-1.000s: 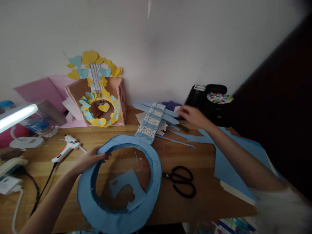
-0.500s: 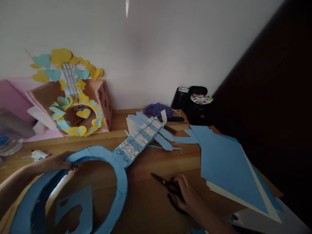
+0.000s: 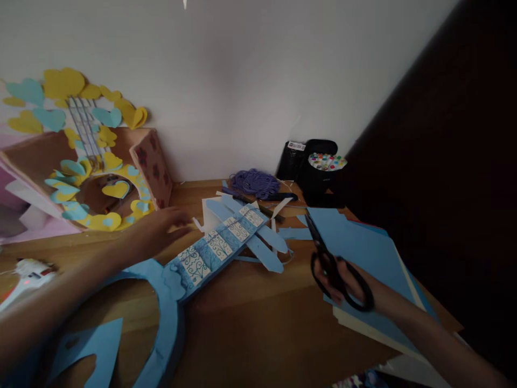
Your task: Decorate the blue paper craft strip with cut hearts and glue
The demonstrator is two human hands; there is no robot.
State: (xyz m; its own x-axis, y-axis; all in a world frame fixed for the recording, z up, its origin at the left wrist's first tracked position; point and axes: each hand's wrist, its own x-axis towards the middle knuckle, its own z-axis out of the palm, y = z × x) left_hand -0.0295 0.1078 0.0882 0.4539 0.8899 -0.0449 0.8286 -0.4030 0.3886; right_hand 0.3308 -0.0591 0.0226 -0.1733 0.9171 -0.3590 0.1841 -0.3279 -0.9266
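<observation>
My right hand (image 3: pixel 343 283) grips black scissors (image 3: pixel 323 253) by the handles, blades pointing up and away, above a stack of blue paper sheets (image 3: pixel 363 248). My left hand (image 3: pixel 155 231) reaches over the table with fingers stretched out, hovering just left of a patterned blue and white strip (image 3: pixel 216 248). That strip is the neck of a blue paper guitar whose ring-shaped body (image 3: pixel 163 312) lies at the lower left. Loose blue paper strips (image 3: pixel 264 253) lie beneath the neck's far end.
A pink box guitar with yellow and blue paper hearts (image 3: pixel 92 178) stands at the back left. Purple yarn (image 3: pixel 254 183) and a black marker case (image 3: pixel 319 170) sit by the wall. A white glue gun (image 3: pixel 28 272) lies at the left edge. A blue paper offcut (image 3: pixel 91 347) lies inside the ring.
My right hand has picked the scissors up off the table and raised them over the blue sheets. My left hand let go of the ring and moved towards the neck. The view swung right.
</observation>
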